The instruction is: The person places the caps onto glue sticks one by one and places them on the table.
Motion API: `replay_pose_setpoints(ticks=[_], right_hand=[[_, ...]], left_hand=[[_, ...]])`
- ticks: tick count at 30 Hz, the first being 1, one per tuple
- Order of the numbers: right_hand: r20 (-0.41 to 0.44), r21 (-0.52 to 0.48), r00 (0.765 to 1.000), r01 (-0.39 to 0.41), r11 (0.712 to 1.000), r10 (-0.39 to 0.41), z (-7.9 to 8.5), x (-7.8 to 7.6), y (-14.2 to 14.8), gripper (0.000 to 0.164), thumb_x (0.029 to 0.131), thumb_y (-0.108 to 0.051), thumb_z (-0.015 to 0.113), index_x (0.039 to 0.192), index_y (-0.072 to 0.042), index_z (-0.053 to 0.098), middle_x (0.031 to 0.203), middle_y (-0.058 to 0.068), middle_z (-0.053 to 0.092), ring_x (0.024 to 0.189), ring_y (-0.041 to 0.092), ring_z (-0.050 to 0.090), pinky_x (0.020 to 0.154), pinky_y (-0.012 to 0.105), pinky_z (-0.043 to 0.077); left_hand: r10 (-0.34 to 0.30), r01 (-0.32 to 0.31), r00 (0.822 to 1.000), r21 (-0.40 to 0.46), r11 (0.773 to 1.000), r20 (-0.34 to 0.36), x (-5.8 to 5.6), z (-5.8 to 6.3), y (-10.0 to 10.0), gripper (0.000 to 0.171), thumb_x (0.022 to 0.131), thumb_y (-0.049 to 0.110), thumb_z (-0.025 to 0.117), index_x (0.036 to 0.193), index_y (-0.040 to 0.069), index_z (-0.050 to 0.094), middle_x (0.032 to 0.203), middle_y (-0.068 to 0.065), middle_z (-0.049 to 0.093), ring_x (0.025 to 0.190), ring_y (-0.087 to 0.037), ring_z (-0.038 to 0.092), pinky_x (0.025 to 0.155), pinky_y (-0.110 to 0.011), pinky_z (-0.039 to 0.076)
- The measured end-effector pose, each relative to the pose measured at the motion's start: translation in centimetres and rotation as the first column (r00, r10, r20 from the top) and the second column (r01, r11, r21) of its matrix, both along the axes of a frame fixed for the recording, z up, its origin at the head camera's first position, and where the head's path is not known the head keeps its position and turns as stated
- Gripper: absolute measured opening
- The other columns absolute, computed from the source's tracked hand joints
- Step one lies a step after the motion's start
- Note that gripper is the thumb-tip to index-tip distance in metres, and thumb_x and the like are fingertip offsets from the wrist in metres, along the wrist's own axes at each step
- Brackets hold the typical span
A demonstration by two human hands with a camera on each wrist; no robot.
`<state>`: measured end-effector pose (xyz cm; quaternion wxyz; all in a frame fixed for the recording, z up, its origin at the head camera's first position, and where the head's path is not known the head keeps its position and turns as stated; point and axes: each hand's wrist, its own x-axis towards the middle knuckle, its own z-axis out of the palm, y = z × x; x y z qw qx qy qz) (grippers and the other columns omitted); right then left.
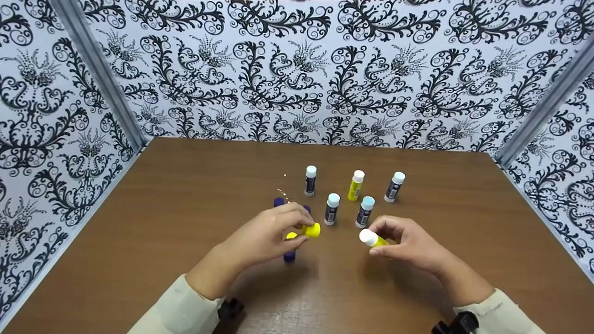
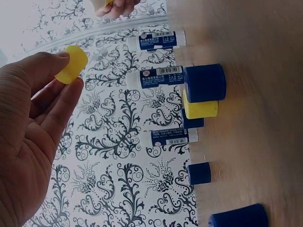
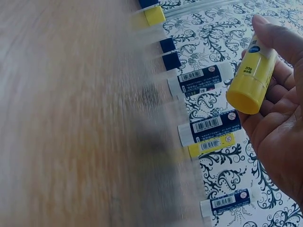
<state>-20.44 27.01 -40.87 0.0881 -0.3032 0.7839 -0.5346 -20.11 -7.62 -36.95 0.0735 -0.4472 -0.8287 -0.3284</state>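
Observation:
My left hand (image 1: 264, 234) pinches a small yellow cap (image 1: 314, 230) between thumb and fingers, above the table. In the left wrist view the same cap (image 2: 73, 64) is held at the fingertips. My right hand (image 1: 413, 243) grips a yellow glue stick (image 1: 370, 238), its white end tilted up toward the head camera. The right wrist view shows its yellow lower end and "20g" label (image 3: 251, 78). Beneath the left hand stand another yellow cap (image 1: 291, 235) and a dark blue cap (image 1: 289, 256); the left hand partly hides more blue caps (image 1: 278, 202).
Behind the hands stand several uncapped glue sticks: dark blue ones (image 1: 331, 214) with pale tops and a yellow one (image 1: 355, 188). Small light crumbs (image 1: 282, 192) lie near the caps. Patterned panels (image 1: 297, 69) enclose the brown table (image 1: 209, 176) at the back and sides.

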Motion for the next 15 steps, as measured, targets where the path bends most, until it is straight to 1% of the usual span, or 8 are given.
replay_pose_setpoints(ticks=[6,12,15], right_hand=[[-0.010,-0.001,1.000,0.001,1.000,-0.001,-0.04,0.04,-0.28,0.025,0.088,0.000,0.079,0.111,-0.004,0.069,0.105,-0.002,0.068,0.095,0.009,0.064,0.083,0.021,0.056],[-0.021,0.003,1.000,0.000,1.000,0.000,0.00,0.15,-0.53,0.027,0.087,-0.001,0.081,0.111,-0.007,0.069,0.106,-0.002,0.068,0.094,0.010,0.065,0.084,0.022,0.056],[-0.018,0.003,1.000,-0.003,1.000,0.003,0.03,0.26,-0.69,0.027,0.087,0.000,0.080,0.111,-0.008,0.069,0.105,-0.001,0.068,0.093,0.011,0.065,0.083,0.023,0.056]], left_hand=[[-0.010,0.010,0.998,-0.003,1.000,-0.060,0.41,0.14,0.27,0.017,0.096,0.012,0.075,0.113,0.009,0.072,0.116,-0.002,0.069,0.107,-0.014,0.067,0.093,-0.019,0.059],[-0.041,0.043,0.995,0.021,0.999,-0.088,0.64,0.09,0.51,0.016,0.096,0.012,0.075,0.111,0.008,0.071,0.115,-0.002,0.069,0.103,-0.014,0.067,0.089,-0.021,0.061],[-0.049,0.052,0.993,0.023,0.998,-0.106,0.66,0.03,0.59,0.016,0.096,0.012,0.075,0.112,0.008,0.071,0.115,-0.002,0.068,0.104,-0.014,0.067,0.090,-0.020,0.060]])
